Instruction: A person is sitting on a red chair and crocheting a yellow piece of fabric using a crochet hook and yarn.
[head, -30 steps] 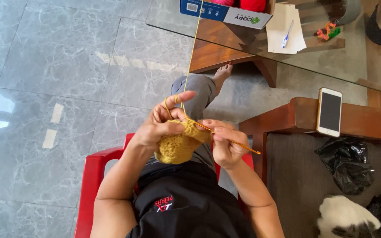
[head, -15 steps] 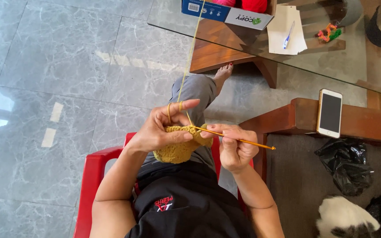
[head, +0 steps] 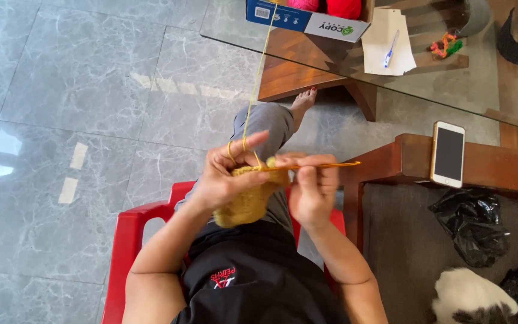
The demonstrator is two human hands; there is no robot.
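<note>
I sit on a red plastic chair over a grey tiled floor. My left hand holds a mustard-yellow crocheted piece, with the yellow yarn strand looped round its fingers. The strand runs up to a cardboard box on the glass table. My right hand grips an orange crochet hook, which lies level with its tip at the top edge of the piece. Both hands meet above my lap.
A glass-topped wooden table holds the box with pink and red yarn balls, papers with a blue pen and a dark cap. A white phone lies on a wooden ledge. Black bags and a white furry animal are at the right.
My right hand has shifted the hook from pointing down-right to lying nearly level, and both hands have moved slightly up and to the right with the piece.
</note>
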